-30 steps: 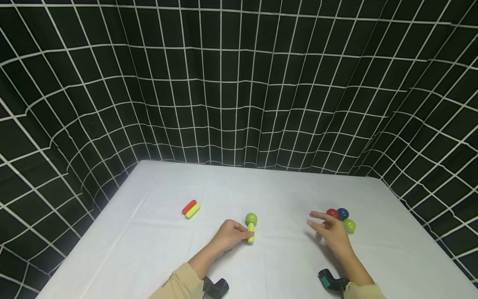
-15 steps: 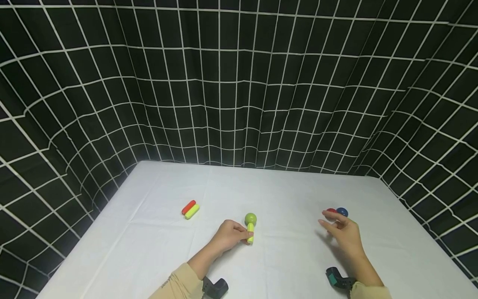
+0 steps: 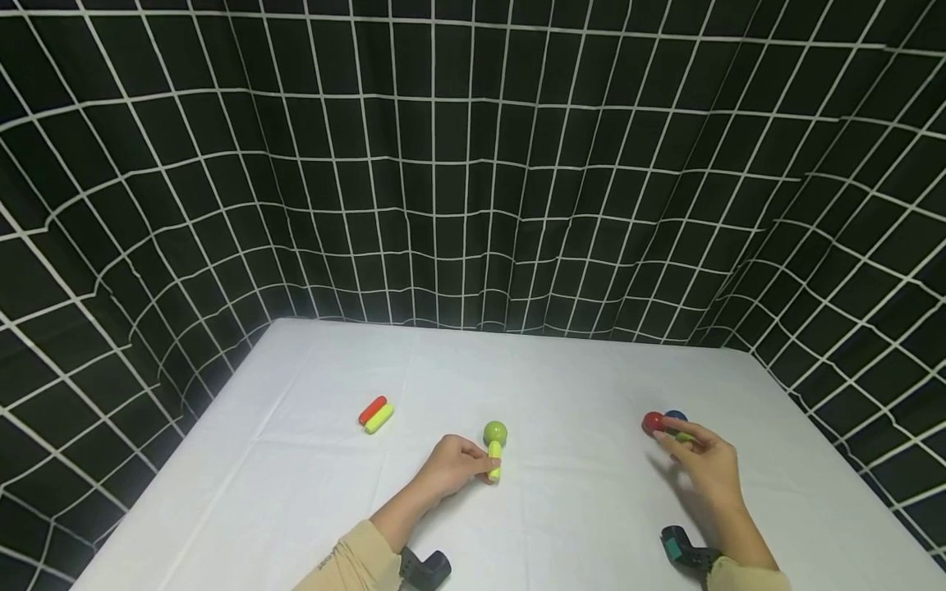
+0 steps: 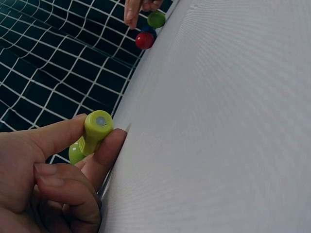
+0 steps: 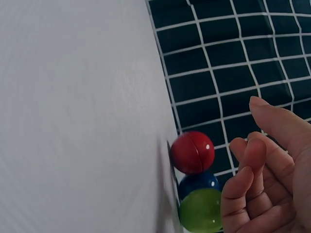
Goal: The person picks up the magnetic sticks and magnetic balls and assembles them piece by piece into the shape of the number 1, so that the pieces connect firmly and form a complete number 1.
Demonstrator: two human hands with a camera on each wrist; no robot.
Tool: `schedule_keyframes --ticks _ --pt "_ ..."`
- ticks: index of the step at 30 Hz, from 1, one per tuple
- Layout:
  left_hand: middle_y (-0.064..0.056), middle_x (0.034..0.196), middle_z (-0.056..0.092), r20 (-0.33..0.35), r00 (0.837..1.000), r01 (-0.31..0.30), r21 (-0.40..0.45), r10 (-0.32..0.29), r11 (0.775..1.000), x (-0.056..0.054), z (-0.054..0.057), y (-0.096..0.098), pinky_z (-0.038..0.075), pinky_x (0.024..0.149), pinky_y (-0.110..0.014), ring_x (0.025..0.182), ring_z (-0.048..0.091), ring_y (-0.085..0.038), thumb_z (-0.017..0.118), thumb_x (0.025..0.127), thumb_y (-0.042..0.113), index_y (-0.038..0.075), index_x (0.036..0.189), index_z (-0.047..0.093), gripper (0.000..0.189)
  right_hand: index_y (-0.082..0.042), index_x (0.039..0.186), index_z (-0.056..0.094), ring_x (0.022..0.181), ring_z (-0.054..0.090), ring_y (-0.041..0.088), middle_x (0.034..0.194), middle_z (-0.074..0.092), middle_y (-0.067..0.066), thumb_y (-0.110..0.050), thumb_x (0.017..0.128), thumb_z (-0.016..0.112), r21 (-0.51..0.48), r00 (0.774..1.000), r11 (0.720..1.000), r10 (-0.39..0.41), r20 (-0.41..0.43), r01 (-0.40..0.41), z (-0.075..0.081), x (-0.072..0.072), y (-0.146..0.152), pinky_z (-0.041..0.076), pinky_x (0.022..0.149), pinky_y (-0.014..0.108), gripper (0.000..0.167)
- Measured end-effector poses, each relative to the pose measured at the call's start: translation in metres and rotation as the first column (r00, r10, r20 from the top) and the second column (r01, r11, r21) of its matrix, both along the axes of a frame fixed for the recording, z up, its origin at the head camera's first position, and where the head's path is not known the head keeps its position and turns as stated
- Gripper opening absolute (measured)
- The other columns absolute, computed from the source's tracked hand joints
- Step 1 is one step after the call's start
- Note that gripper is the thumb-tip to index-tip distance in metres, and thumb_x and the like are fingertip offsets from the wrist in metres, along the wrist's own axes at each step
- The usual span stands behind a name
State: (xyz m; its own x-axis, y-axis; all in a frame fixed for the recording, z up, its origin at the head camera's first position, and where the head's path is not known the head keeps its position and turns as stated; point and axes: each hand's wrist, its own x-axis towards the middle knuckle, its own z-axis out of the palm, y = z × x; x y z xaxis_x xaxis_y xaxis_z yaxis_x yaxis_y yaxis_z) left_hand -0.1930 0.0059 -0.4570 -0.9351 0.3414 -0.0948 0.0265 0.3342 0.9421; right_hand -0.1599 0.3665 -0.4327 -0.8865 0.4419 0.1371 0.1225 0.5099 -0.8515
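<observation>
My left hand (image 3: 452, 466) pinches a short yellow-green stick (image 3: 494, 460) between thumb and fingers, low over the table. A grey metal-looking disc shows in the stick's near end in the left wrist view. At its far end sits a green ball (image 3: 495, 433), in line with the stick. On the right, my right hand (image 3: 713, 468) hovers by three glossy balls with thumb and fingers apart, holding nothing. Those are a red ball (image 5: 192, 152), a blue ball (image 5: 198, 182) and a green ball (image 5: 200, 211), grouped close together. The fingers partly cover the blue and green ones in the head view.
Two more sticks, a red stick (image 3: 373, 409) and a yellow-green stick (image 3: 380, 419), lie side by side at the left. A white cloth covers the table (image 3: 576, 525). Behind and beside it hangs a black curtain (image 3: 473, 164) with a white grid.
My right hand has moved to the right, from left of the ball group to over it, its fingers now beside the red ball. The left hand keeps its grip on the stick without moving.
</observation>
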Motion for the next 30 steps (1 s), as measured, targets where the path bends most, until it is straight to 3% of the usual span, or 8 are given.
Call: schedule_keyframes --ticks 4,9,13,18,30 --pt "-0.008 0.067 0.070 0.002 1.000 0.001 0.005 -0.001 1.000 0.000 -0.001 -0.001 0.039 0.064 -0.024 0.070 0.056 -0.012 0.072 0.079 0.027 0.002 0.080 0.070 0.026 -0.006 0.113 0.064 0.059 0.056 0.001 0.060 0.062 -0.015 -0.032 0.080 0.073 -0.004 1.000 1.000 -0.017 -0.004 0.017 0.001 0.000 0.004 0.041 0.056 0.018 0.043" --pt "-0.007 0.068 0.071 0.000 1.000 -0.002 0.003 0.002 1.000 0.000 -0.001 -0.001 0.042 0.068 -0.025 0.071 0.060 -0.012 0.073 0.079 0.027 0.002 0.081 0.070 0.025 -0.007 0.115 0.064 0.052 0.045 0.002 0.054 0.057 -0.013 -0.034 0.079 0.074 0.002 0.998 0.998 -0.065 0.005 0.065 0.003 0.001 0.011 0.034 0.048 0.024 0.046" --pt "-0.007 0.068 0.071 0.000 1.000 0.001 0.001 -0.001 1.000 -0.001 -0.001 0.000 0.044 0.073 -0.027 0.074 0.062 -0.011 0.073 0.079 0.027 0.002 0.081 0.070 0.025 -0.017 0.109 0.067 0.048 0.037 0.004 0.052 0.053 -0.011 -0.036 0.079 0.074 -0.015 0.996 0.996 -0.092 0.012 0.092 0.004 0.002 0.015 0.029 0.045 0.027 0.036" --pt "-0.007 0.068 0.071 0.002 1.000 0.006 -0.002 -0.006 1.000 0.000 -0.001 0.000 0.045 0.075 -0.029 0.074 0.063 -0.011 0.073 0.080 0.026 0.002 0.081 0.070 0.024 -0.024 0.103 0.067 0.051 0.040 0.004 0.051 0.054 -0.013 -0.035 0.079 0.074 -0.057 0.991 0.990 -0.128 0.034 0.130 0.004 0.003 0.019 0.029 0.048 0.028 0.027" --pt "-0.007 0.068 0.071 -0.010 1.000 0.007 -0.003 -0.007 1.000 0.001 -0.001 -0.001 0.045 0.075 -0.028 0.074 0.063 -0.011 0.072 0.080 0.026 0.002 0.081 0.070 0.024 -0.009 0.120 0.058 0.051 0.048 0.004 0.050 0.054 -0.012 -0.034 0.082 0.071 -0.056 0.977 0.978 -0.196 0.088 0.201 -0.004 0.002 0.026 0.033 0.054 0.024 0.048"
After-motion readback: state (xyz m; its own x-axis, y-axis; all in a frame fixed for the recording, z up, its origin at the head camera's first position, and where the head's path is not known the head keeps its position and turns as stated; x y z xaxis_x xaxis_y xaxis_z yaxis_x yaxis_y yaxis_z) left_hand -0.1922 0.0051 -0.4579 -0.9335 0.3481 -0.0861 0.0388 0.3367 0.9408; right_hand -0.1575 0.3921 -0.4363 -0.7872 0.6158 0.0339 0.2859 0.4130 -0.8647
